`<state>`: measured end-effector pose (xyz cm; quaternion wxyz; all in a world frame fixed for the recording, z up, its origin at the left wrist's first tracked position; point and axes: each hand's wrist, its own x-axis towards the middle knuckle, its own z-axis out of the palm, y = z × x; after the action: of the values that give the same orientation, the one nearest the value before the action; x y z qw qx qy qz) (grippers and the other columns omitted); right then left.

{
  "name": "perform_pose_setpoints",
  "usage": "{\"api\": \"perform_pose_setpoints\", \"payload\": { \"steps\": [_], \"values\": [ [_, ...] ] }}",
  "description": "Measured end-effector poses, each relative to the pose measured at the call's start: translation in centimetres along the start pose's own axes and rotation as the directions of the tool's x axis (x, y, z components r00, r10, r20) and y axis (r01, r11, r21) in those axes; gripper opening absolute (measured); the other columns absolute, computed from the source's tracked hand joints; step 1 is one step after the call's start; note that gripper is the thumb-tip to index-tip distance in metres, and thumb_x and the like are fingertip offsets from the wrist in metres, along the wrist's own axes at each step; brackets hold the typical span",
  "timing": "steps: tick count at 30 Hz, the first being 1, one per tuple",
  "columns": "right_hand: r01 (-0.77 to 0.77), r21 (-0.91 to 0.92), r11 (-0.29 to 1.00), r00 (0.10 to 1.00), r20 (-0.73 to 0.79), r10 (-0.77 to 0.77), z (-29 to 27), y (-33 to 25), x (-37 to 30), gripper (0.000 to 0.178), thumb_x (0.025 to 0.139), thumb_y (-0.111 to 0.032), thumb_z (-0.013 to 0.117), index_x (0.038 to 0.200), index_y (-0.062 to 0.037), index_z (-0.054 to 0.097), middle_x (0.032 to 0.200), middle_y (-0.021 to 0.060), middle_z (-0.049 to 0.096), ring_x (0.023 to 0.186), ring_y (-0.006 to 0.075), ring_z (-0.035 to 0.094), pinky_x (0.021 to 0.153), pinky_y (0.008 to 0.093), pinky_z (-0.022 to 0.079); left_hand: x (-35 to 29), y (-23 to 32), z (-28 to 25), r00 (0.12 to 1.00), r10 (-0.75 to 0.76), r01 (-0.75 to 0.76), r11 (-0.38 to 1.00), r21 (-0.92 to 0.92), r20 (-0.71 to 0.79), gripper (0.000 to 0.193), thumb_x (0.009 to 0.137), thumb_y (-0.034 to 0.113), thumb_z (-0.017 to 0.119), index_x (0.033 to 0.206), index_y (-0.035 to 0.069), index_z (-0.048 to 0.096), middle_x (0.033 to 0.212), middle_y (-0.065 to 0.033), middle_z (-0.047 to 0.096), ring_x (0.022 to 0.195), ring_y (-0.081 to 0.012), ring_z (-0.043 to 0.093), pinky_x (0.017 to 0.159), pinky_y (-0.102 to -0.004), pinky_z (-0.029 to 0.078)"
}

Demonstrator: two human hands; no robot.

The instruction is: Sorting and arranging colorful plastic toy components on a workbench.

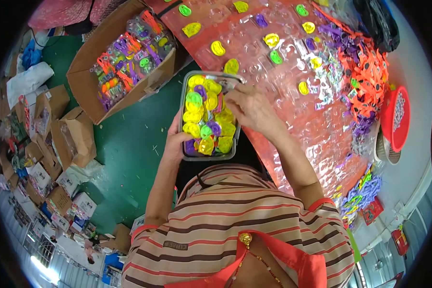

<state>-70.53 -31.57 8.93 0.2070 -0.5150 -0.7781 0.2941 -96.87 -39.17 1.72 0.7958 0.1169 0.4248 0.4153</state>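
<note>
A transparent plastic box (184,98) full of small yellow, green and purple plastic pieces (193,116) is held just in front of my body. Closed around its left side is my left hand (175,138), thumb over the rim. My right hand (248,106) sits at the upper right corner of the box, its fingers curled and pressed together over the rim. What those fingers hold, if anything, is hidden. Beyond the box, a red-covered table (269,139) carries transparent moulded trays (285,103), some with single yellow, green or purple pieces in their hollows.
A cardboard box (83,80) of packed colourful toys stands at the upper left on the green floor (125,149). Orange strap-like pieces (369,72) are heaped along the table's right side, beside a red basket (397,117). More cartons (77,139) crowd the left.
</note>
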Motion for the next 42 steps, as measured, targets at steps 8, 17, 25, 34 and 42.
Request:
{"api": "perform_pose_setpoints", "payload": {
  "steps": [8, 17, 25, 34, 42],
  "values": [
    [0.000, -0.032, 0.999, 0.988, 0.157, 0.005, 0.8, -3.8, -7.1, 0.029, 0.076, -0.010, 0.073, 0.105, -0.0117, 0.069, 0.096, 0.0074, 0.056, 0.095, 0.0268, 0.058, 0.083, 0.0408, 0.044, 3.1, -1.6, 5.6, 0.993, -0.079, 0.075, 0.996, 0.051, 0.082, 0.093, 0.066, -0.006, 0.058, 0.155, 0.002, 0.034, 0.151, -0.0133, 0.048, 0.136, -0.0282, 0.050, 0.114, -0.0417, 0.040],
    [0.071, -0.274, 0.959, 0.993, 0.112, -0.042, 0.8, -2.8, -12.4, 0.027, 0.086, -0.019, 0.059, 0.111, -0.0155, 0.068, 0.098, 0.0014, 0.053, 0.098, 0.0179, 0.054, 0.086, 0.0348, 0.038, 3.7, -3.7, 9.2, 0.968, -0.141, 0.103, 0.977, 0.185, 0.207, 0.092, 0.065, -0.003, 0.059, 0.154, -0.001, 0.033, 0.149, -0.0139, 0.048, 0.138, -0.0292, 0.047, 0.116, -0.0421, 0.037],
    [0.048, -0.007, 0.999, 0.996, -0.071, -0.048, -2.4, -1.9, -15.1, 0.017, 0.084, -0.016, 0.060, 0.099, -0.0099, 0.066, 0.106, 0.0069, 0.060, 0.103, 0.0229, 0.060, 0.090, 0.0389, 0.044, 3.3, -4.8, 9.8, 0.961, -0.197, 0.159, 0.968, 0.196, 0.193, 0.089, 0.068, -0.005, 0.059, 0.153, 0.004, 0.037, 0.144, -0.0144, 0.053, 0.129, -0.0312, 0.056, 0.108, -0.0451, 0.047],
    [-0.509, 0.261, 0.820, 0.813, -0.167, 0.558, -5.8, 8.4, -25.9, 0.014, 0.089, -0.006, 0.064, 0.102, -0.0034, 0.061, 0.094, 0.0181, 0.060, 0.090, 0.0386, 0.063, 0.077, 0.0452, 0.052, 1.7, -1.2, 9.6, 0.991, -0.092, 0.061, 0.956, 0.287, 0.094, 0.091, 0.066, -0.003, 0.062, 0.152, 0.000, 0.036, 0.145, -0.0154, 0.053, 0.129, -0.0311, 0.057, 0.108, -0.0432, 0.048],
    [-0.508, 0.246, 0.825, 0.833, -0.105, 0.544, -2.4, 8.9, -26.6, 0.015, 0.087, -0.006, 0.065, 0.100, -0.0020, 0.061, 0.093, 0.0190, 0.056, 0.088, 0.0406, 0.061, 0.075, 0.0494, 0.051, 1.1, -0.5, 8.5, 0.997, -0.067, 0.053, 0.960, 0.276, 0.043, 0.090, 0.065, -0.005, 0.062, 0.151, 0.001, 0.037, 0.144, -0.0151, 0.053, 0.128, -0.0313, 0.057, 0.107, -0.0433, 0.049]
  ]
}}
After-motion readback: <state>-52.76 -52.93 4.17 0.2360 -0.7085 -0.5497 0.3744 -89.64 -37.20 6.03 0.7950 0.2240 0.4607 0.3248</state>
